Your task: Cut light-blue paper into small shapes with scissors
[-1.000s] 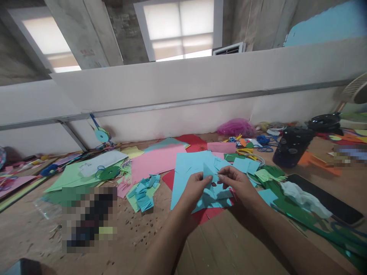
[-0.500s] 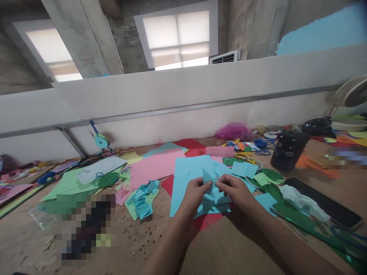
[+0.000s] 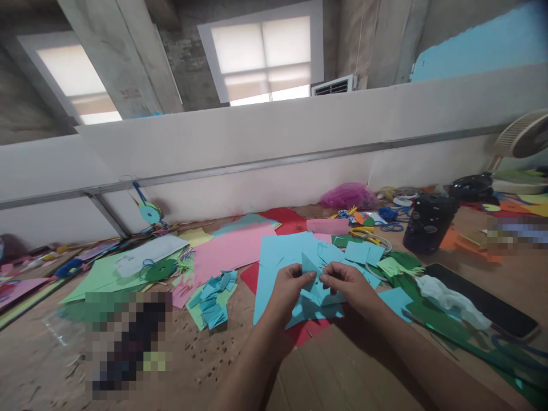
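Pinched between the thumb and fingers of my left hand point(image 3: 294, 281) is a small blue paper piece point(image 3: 309, 264), its pointed top standing up. My right hand point(image 3: 342, 281) is closed close beside it, thumb against fingertips at the paper's right edge; whether it grips the same piece is too small to tell. Both hands are just above a large light blue paper sheet point(image 3: 274, 257), with red paper point(image 3: 310, 331) showing from under it. More blue paper squares point(image 3: 363, 253) lie to the right of my right hand. Folded blue strips point(image 3: 214, 299) form a pile to the left.
Pink paper point(image 3: 226, 245) and green sheets point(image 3: 103, 274) lie left. On the right stand a black cup point(image 3: 430, 225) and a fan point(image 3: 524, 137); a phone point(image 3: 483, 299) lies under a crumpled white tissue point(image 3: 454, 299). A white partition point(image 3: 257, 188) borders the table's back.
My right fingertips have shifted very slightly left, nearer the blue paper piece. The left hand keeps its pinch, and the rest of the table looks the same.
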The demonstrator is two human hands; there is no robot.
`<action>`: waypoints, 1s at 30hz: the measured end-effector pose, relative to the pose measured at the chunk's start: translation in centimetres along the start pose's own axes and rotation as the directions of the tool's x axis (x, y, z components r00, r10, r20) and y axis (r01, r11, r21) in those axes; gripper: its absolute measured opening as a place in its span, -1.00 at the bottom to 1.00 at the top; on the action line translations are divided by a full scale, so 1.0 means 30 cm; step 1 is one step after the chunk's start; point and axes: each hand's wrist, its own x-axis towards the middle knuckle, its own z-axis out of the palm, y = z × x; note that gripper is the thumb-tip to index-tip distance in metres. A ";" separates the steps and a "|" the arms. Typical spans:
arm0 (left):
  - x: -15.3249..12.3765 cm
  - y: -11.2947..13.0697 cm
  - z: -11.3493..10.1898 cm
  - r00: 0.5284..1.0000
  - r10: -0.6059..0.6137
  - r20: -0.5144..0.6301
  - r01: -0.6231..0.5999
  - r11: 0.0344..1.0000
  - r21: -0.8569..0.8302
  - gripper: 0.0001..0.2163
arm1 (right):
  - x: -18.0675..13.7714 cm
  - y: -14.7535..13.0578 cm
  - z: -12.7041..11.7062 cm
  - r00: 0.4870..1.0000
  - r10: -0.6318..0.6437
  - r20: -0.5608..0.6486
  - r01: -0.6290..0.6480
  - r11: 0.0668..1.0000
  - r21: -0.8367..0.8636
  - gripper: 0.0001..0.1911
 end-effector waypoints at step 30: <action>0.012 -0.019 -0.018 0.998 0.018 -0.057 -0.012 0.994 0.110 -0.60 | -0.012 -0.017 0.000 0.976 -0.216 0.022 0.216 0.966 -0.139 -0.81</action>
